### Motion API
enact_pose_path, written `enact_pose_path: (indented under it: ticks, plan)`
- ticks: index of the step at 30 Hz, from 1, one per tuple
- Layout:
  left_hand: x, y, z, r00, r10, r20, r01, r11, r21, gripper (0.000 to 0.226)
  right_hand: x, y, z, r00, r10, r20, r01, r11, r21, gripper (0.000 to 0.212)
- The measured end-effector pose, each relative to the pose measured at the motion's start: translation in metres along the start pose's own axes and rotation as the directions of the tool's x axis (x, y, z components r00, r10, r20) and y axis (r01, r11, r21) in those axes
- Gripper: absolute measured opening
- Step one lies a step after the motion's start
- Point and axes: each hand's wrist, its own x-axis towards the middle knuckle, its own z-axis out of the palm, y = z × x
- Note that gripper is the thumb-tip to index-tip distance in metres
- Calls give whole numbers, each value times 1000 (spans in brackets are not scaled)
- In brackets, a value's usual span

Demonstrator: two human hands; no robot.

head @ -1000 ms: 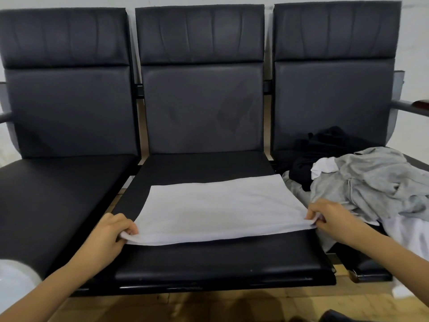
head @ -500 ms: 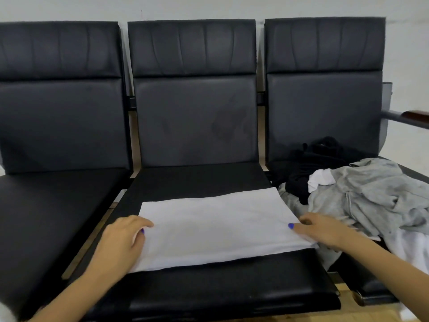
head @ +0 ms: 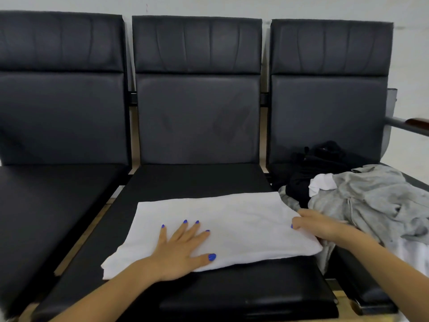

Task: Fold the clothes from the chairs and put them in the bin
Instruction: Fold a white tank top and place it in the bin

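A white garment (head: 234, 219), folded into a flat rectangle, lies on the seat of the middle black chair (head: 197, 180). My left hand (head: 183, 249) presses flat on its near left part with the fingers spread. My right hand (head: 318, 225) rests at the garment's right edge, thumb on top of the cloth; whether its fingers curl under the edge is hidden. A heap of unfolded clothes sits on the right chair: a grey hoodie (head: 371, 201), a black piece (head: 311, 168) and a small white piece (head: 322, 184). No bin is in view.
Three joined black chairs stand against a pale wall. The left chair's seat (head: 46, 205) bears nothing. A metal armrest with a wooden top (head: 413, 123) sticks out at the far right. More white cloth (head: 415, 254) hangs off the right chair's front.
My left hand has let go of the garment's left corner and slid onto the cloth, now flat with spread fingers. My right hand stays at the right edge. The view has moved closer.
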Motion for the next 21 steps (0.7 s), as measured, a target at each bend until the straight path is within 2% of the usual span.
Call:
enact_pose_path:
  ticks: [2, 4, 6, 8, 9, 10, 12, 14, 16, 18, 21]
  plan:
    - [-5, 6, 0, 999, 14, 49, -14, 1000, -11, 131, -4, -8, 1, 999, -38, -33, 40, 997, 61, 21]
    - [-12, 10, -3, 997, 35, 73, -35, 999, -5, 132, -7, -10, 1, 999, -15, -48, 23, 984, 177, 20]
    - [-20, 9, -5, 994, 46, 102, -43, 999, -34, 132, -11, -8, -1, 998, 58, 9, -58, 966, 251, 17]
    - [-27, 9, -9, 993, 54, 105, -45, 995, -85, 129, -13, 0, -3, 986, 119, 116, -153, 924, 350, 25]
    - [-30, 11, -12, 993, 42, 109, -27, 990, -137, 121, -15, 2, -6, 980, 137, 147, -188, 881, 434, 28]
    - [-33, 13, -15, 995, 21, 101, 4, 972, -236, 103, -16, 5, -7, 976, 149, 157, -210, 824, 526, 29]
    - [-40, 18, -25, 998, -54, 37, 66, 830, -554, 56, -16, 7, -12, 977, 160, 143, -214, 687, 694, 29]
    - [-44, 17, -34, 992, -121, -19, 61, 624, -779, 28, -17, 3, -17, 986, 131, 102, -160, 581, 798, 26]
    - [-42, 13, -42, 977, -200, -71, 37, 491, -871, 22, -24, -9, -23, 989, 97, 112, -146, 495, 856, 30]
    - [-40, 8, -46, 955, -281, -96, 14, 364, -931, 24, -28, -21, -25, 995, 39, 91, -99, 467, 879, 39]
    - [-39, 2, -47, 938, -344, -34, 0, 99, -995, 25, -36, -52, -22, 995, -103, -9, 64, 554, 830, 19]
